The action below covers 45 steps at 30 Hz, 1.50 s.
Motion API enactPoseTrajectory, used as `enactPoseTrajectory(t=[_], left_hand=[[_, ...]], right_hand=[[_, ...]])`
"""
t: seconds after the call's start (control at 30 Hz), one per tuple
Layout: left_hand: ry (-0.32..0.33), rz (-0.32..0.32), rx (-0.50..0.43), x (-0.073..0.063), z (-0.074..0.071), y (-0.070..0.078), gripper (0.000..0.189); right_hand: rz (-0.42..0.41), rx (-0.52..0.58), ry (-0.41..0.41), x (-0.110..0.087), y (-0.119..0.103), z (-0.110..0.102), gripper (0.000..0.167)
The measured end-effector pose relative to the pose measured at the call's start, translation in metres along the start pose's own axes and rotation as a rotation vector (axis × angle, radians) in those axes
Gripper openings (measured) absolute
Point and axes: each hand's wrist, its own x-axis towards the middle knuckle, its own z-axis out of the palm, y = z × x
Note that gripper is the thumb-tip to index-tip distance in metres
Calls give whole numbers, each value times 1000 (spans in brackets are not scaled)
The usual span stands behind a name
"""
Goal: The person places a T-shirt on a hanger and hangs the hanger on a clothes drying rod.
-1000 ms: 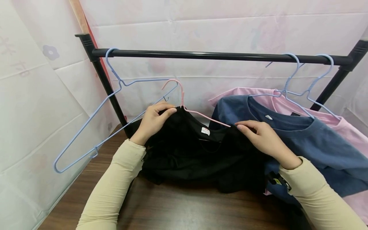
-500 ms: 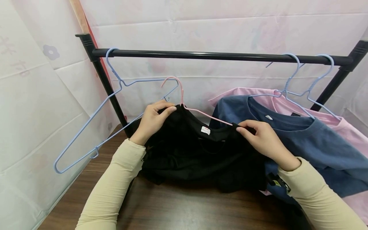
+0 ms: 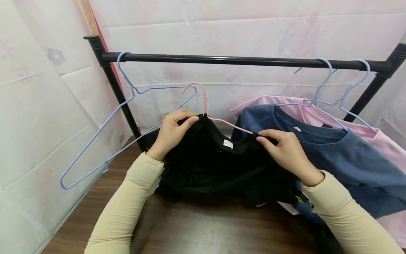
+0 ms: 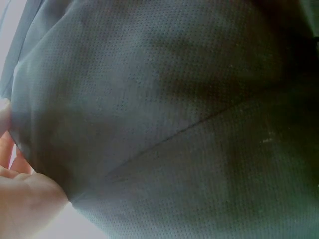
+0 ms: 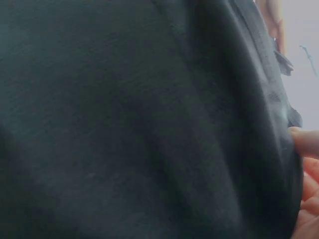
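Observation:
A black shirt [image 3: 209,169] with a white neck label hangs between my two hands, its lower part near the table. Inside its neck is a pink hanger [image 3: 228,123], whose hook stands up above the collar, apart from the black rail. My left hand [image 3: 172,130] pinches the shirt's shoulder just left of the hook. With thumb and fingers my right hand [image 3: 283,150] pinches the other shoulder by the hanger's right arm. Both hanger ends are hidden under the cloth. Dark fabric fills most of both wrist views, with the left thumb [image 4: 30,199] at the edge.
A black rail [image 3: 215,60] crosses the view. At its left hangs a bare blue hanger [image 3: 95,137], partly behind my left hand. On the right, a blue shirt [image 3: 330,155] and a pink shirt [image 3: 263,100] hang on blue hangers. Below lies a brown wooden table [image 3: 203,229].
The pink hook has risen slightly and shifted a little right. My right hand has moved slightly left and up, and the cloth now covers the hanger's right end. My left hand keeps its pinch.

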Motion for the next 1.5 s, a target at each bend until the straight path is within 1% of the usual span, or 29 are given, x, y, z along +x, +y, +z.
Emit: enactPoseTrajectory(t=[0.13,0.3,0.4,0.5,0.77,0.93,1.07,1.3,1.5], left_hand=[[1,-5,-9,-1,2,-2,16],[46,5,-25,1,0,-1,16],[66,7,-27,1,-3,0,16],[73,1,-40,0,-6,0,16],[115,-17,-42,-5,-16,-4,16],[124,-38,-22,-7,-23,-7,18],[118,-40,-8,-9,-29,-9,18],[121,-14,38,-15,-38,-16,15],[109,2,95,-17,-40,-18,15]], right_hand=[[-8,3,22,-5,5,2,11],[-9,22,53,-7,5,0,12],[-4,27,67,-8,5,-2,12],[3,20,79,-8,5,-5,12],[40,14,109,-11,8,-11,12],[40,7,129,-13,10,-14,12],[34,17,151,-14,12,-16,13],[39,9,169,-14,14,-18,12],[49,29,145,-11,12,-20,12]])
